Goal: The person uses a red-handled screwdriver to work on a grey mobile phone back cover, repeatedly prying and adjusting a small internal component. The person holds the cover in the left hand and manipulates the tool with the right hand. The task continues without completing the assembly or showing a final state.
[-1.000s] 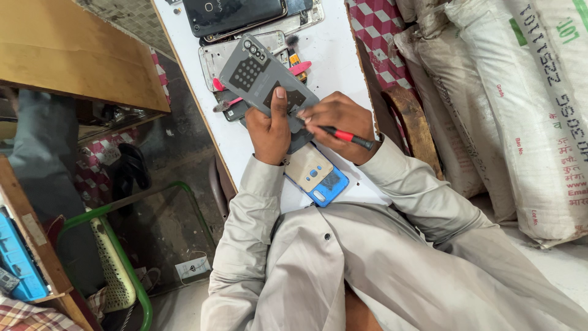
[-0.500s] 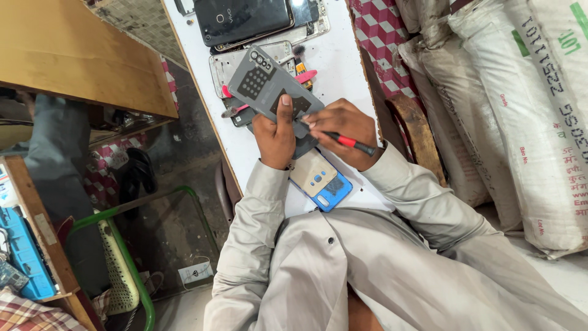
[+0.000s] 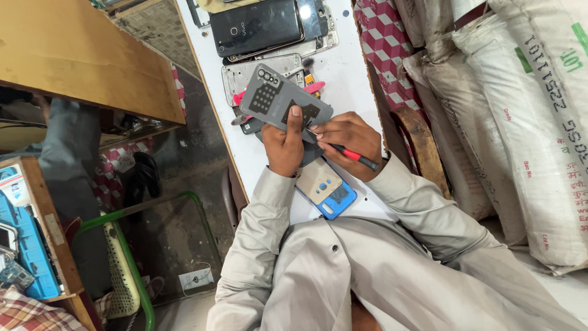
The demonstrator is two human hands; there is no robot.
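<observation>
While left grip (image 3: pixel 285 147) clamps phone (image 3: pixel 283 101) and right grip (image 3: pixel 346 138) pinches screwdriver (image 3: pixel 352 155) at its edge, could slip, gouging the back.

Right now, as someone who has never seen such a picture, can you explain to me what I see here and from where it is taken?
There is no machine here. A camera on a person's head looks down at their own two hands over a white table. The left hand holds a grey phone back cover, thumb on top. The right hand holds a red and black tool, its tip at the cover's edge. On the table lie a black phone, opened phone parts, and a blue phone case near the person's chest. White sacks stand beside the table.
</observation>
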